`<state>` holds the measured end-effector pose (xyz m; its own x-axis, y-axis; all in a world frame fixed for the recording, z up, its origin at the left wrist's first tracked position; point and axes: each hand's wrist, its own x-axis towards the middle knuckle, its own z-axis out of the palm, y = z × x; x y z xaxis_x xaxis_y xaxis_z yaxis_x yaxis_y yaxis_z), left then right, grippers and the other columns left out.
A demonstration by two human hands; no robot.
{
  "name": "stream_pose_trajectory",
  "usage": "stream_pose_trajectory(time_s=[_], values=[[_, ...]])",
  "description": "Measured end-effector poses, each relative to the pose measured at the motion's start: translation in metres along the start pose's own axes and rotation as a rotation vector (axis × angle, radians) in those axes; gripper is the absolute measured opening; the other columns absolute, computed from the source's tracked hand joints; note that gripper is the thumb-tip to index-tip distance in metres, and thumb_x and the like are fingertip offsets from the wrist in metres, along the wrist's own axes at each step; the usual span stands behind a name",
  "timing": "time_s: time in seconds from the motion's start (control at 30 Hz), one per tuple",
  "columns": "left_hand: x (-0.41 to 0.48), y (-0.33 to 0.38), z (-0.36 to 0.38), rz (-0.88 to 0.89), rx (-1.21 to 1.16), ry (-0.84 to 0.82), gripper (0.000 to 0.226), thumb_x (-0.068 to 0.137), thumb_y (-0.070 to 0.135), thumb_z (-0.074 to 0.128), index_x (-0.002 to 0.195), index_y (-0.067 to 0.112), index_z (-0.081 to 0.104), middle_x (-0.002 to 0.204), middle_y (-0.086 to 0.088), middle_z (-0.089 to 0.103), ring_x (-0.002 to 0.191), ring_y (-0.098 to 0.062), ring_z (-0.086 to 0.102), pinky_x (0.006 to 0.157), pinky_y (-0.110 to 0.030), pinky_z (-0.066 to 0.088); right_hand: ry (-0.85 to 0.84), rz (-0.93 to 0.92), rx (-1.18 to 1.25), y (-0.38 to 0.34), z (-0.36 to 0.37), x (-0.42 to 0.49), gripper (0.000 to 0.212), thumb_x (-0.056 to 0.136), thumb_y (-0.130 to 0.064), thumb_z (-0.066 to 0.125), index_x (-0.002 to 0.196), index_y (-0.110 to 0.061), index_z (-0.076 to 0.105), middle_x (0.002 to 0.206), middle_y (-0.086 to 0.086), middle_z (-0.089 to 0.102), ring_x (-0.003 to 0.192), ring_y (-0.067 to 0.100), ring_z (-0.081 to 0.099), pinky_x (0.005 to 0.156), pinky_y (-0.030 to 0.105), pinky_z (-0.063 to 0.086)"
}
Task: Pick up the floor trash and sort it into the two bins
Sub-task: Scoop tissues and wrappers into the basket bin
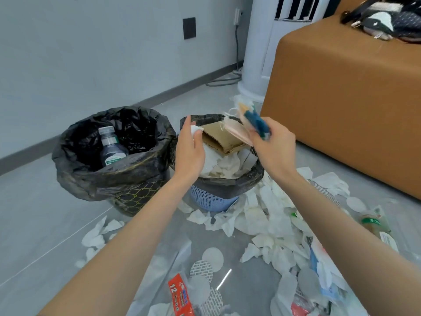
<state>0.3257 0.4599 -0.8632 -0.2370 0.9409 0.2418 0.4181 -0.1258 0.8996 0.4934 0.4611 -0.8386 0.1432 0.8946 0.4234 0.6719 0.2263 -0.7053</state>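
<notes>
Two bins lined with black bags stand on the floor. The left bin [127,176] holds a plastic bottle [111,148]. The blue bin [211,198] to its right is piled with white tissue and brown cardboard [222,137]. My left hand [190,150] hovers over the blue bin's left rim, pinching a small white scrap [196,129]. My right hand [274,144] is over the bin's right rim, gripping a bundle of paper wrappers [249,124], blue and pinkish, blurred by motion.
Crumpled white tissues [271,220], round paper discs, clear plastic film and a red-labelled packet [180,295] litter the floor near me. A plastic bottle [373,224] lies at the right. A brown sofa [346,92] stands at the right, a white column fan behind it.
</notes>
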Motion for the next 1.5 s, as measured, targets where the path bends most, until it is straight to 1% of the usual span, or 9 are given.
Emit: stream_pose_trajectory(time_s=[0.1,0.23,0.37,0.6,0.7,0.83,1.0,1.27,1.5], values=[[0.004,-0.007,0.005,0.078,0.116,-0.075,0.049,0.103,0.027,0.026,0.149,0.014,0.018,0.156,-0.003,0.020,0.143,-0.014,0.015,0.107,-0.015,0.013,-0.180,-0.136,-0.215,0.000,0.027,0.014,0.039,0.088,-0.010,0.052,0.123,-0.025,0.060,0.101,0.004,0.065,0.101,0.026,0.053,0.067,0.032,0.041],[0.003,-0.021,0.010,0.113,0.463,-0.193,0.046,0.103,0.029,0.024,0.148,0.018,0.025,0.156,-0.014,-0.002,0.142,-0.033,-0.007,0.115,-0.040,0.006,-0.490,-0.167,-0.412,0.015,0.061,0.019,0.038,0.094,-0.022,0.050,0.132,-0.026,0.052,0.113,0.010,0.064,0.102,0.030,0.056,0.070,0.031,0.042],[-0.001,-0.030,0.013,0.073,0.707,-0.213,0.050,0.101,0.030,0.029,0.149,0.021,0.020,0.142,-0.012,0.019,0.127,-0.032,0.017,0.107,-0.040,0.018,-0.669,-0.123,-0.488,0.030,0.080,0.011,0.041,0.096,-0.024,0.048,0.137,-0.023,0.044,0.120,0.012,0.062,0.103,0.031,0.058,0.079,0.034,0.047],[-0.010,-0.033,0.003,-0.061,0.411,-0.179,0.062,0.090,0.020,0.046,0.147,0.020,0.021,0.124,-0.006,0.026,0.110,-0.021,0.020,0.099,-0.028,0.020,-1.063,-0.004,-0.609,0.026,0.081,0.014,0.056,0.097,-0.028,0.041,0.149,-0.027,0.023,0.155,0.004,0.027,0.134,0.029,0.036,0.107,0.034,0.033],[-0.019,-0.039,-0.001,-0.020,0.501,-0.144,0.062,0.082,0.014,0.055,0.139,0.017,0.032,0.123,-0.008,0.031,0.111,-0.023,0.025,0.094,-0.028,0.024,-1.156,0.108,-0.588,0.021,0.080,0.014,0.049,0.096,-0.024,0.040,0.143,-0.020,0.028,0.142,0.013,0.041,0.119,0.029,0.045,0.099,0.037,0.036],[-0.023,-0.042,-0.007,0.079,0.614,-0.068,0.023,0.086,0.017,0.054,0.109,0.019,0.054,0.104,0.001,0.055,0.103,-0.021,0.041,0.087,-0.034,0.028,-1.218,0.131,-0.627,0.031,0.078,0.003,0.043,0.097,-0.017,0.037,0.139,-0.015,0.028,0.133,0.020,0.045,0.105,0.031,0.047,0.091,0.039,0.038],[-0.020,-0.041,-0.005,0.194,0.878,-0.193,0.036,0.096,0.025,0.033,0.095,0.029,0.068,0.083,0.008,0.063,0.090,-0.016,0.049,0.082,-0.035,0.017,-1.151,0.021,-0.627,0.032,0.068,0.005,0.043,0.098,-0.011,0.032,0.138,-0.023,0.042,0.137,0.013,0.047,0.105,0.025,0.050,0.084,0.030,0.040],[-0.033,-0.030,-0.006,0.221,0.842,-0.091,0.033,0.090,0.026,0.040,0.088,0.029,0.072,0.070,0.009,0.058,0.085,-0.014,0.048,0.082,-0.034,0.017,-0.671,-0.149,-0.597,0.042,0.050,0.004,0.039,0.089,-0.014,0.045,0.121,-0.023,0.064,0.119,0.011,0.064,0.106,0.029,0.058,0.086,0.033,0.051],[-0.052,0.000,0.011,0.322,0.604,-0.107,0.019,0.087,0.031,0.049,0.084,0.027,0.067,0.074,0.011,0.065,0.079,-0.015,0.048,0.074,-0.029,0.030,-0.256,0.080,-0.197,0.064,-0.006,-0.034,0.041,0.088,-0.002,0.043,0.119,-0.018,0.065,0.130,-0.003,0.059,0.128,0.019,0.044,0.104,0.026,0.032]])
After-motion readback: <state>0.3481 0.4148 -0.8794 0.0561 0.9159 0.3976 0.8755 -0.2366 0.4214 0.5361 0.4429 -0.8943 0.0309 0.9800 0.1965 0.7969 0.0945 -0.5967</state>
